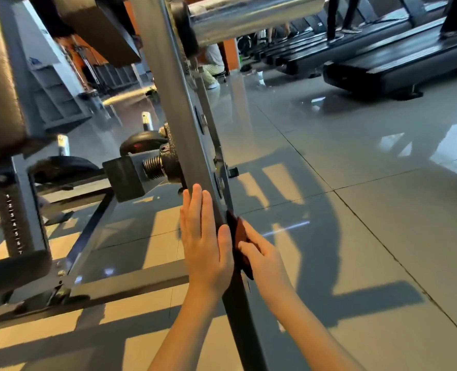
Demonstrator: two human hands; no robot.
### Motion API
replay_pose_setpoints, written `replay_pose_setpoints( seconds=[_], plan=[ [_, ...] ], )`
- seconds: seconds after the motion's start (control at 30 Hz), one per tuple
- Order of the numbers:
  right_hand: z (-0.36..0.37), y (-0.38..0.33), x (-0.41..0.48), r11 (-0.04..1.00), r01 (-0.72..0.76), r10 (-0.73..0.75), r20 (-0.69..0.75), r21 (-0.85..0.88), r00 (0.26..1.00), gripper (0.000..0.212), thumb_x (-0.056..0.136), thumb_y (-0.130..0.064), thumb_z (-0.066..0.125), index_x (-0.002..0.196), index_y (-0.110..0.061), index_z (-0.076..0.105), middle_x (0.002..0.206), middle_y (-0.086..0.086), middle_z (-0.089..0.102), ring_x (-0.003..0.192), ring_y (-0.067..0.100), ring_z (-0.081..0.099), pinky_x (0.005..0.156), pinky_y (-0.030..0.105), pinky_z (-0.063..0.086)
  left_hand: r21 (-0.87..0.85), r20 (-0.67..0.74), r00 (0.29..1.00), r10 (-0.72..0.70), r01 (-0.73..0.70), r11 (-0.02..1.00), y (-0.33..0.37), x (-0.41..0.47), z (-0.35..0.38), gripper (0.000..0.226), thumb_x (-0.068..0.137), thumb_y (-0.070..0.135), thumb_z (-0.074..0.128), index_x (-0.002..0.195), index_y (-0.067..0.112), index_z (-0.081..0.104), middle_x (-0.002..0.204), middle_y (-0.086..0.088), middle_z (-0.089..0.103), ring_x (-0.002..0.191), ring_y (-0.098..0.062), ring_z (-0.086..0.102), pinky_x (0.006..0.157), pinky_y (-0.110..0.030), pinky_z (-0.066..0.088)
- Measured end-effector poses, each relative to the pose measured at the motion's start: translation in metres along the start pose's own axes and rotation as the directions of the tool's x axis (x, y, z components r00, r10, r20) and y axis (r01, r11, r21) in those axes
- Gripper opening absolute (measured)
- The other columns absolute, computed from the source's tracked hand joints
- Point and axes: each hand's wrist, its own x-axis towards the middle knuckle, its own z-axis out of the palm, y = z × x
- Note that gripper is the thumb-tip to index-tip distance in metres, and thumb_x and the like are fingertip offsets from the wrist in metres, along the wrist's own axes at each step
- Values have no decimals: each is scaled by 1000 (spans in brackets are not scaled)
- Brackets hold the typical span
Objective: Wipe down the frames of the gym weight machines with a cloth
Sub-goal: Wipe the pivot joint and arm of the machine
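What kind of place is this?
Most likely a gym. A row of treadmills runs along the far side, a weight machine's grey frame stands up close, the right hand holding a cloth on it, and black weight plates sit nearby.

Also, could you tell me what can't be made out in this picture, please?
Head view:
The cloth: mostly hidden between the post and the right hand.
Its side under the cloth: faces away from the camera.
Its foot: cut off by the bottom edge.
The people on the treadmills: cut off above the legs by the top edge.
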Motion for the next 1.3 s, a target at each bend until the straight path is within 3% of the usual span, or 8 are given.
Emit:
replay_pose_setpoints(
  seconds=[0.13,0.37,0.57,0.77,0.9,1.07,1.17,1.3],
  plan=[
    [6,-24,33,994,101,-99,65,-43,993,32,104,-27,37,133,-39,45,117,-21,59,108,-6,55,91,10,47,36,-18,999,30,-29,999,-2,3,4,57,97,20,31,151,12,15,161,16,1,150,-21,7,122,-43,8],
    [-5,50,-8,984,-171,167,-77,-43,983,29,103,-23,42,94,-29,69,90,8,69,90,24,64,83,41,55,62,-32,999,4,-2,998,0,0,7,59,97,17,31,153,17,12,161,17,1,150,-21,7,122,-43,9],
    [3,18,15,998,-40,39,-20,-38,999,35,104,-24,40,137,-28,52,123,-5,63,115,7,57,98,29,50,69,-23,1000,14,-12,998,4,3,5,57,97,17,33,151,10,16,160,-3,12,149,-26,10,121,-46,11],
    [-7,67,-24,975,-218,213,-110,-41,971,27,103,-25,41,111,-19,66,99,0,69,100,16,63,90,34,52,87,-37,999,22,-18,996,6,1,3,56,97,13,35,150,7,19,158,-8,16,148,-30,14,121,-47,13],
    [-8,68,-10,954,-297,298,-109,32,948,29,103,-25,42,124,-17,61,112,5,66,111,18,59,101,40,47,94,-57,998,19,-14,995,8,0,5,56,97,13,35,150,8,18,158,-7,16,148,-29,14,121,-45,12],
    [-6,32,10,993,-99,101,-16,60,995,27,102,-21,43,89,-15,64,75,-3,57,75,7,54,65,17,42,124,-70,996,50,-41,991,5,1,6,55,97,13,35,149,7,18,156,-8,16,148,-25,13,121,-44,11],
    [-9,49,1,993,-106,107,-7,55,994,27,103,-18,42,97,-30,65,95,-1,67,95,11,62,84,22,51,165,-79,996,42,-29,986,4,0,8,54,97,12,36,149,7,21,156,-9,19,147,-28,16,121,-43,12],
    [-14,83,-17,953,-287,291,-36,100,956,28,104,-20,39,123,-31,58,122,-2,64,121,14,55,108,37,41,230,-87,996,27,-6,973,3,-2,8,51,97,12,35,147,4,26,154,-12,26,145,-30,22,121,-40,11]
  ],
)
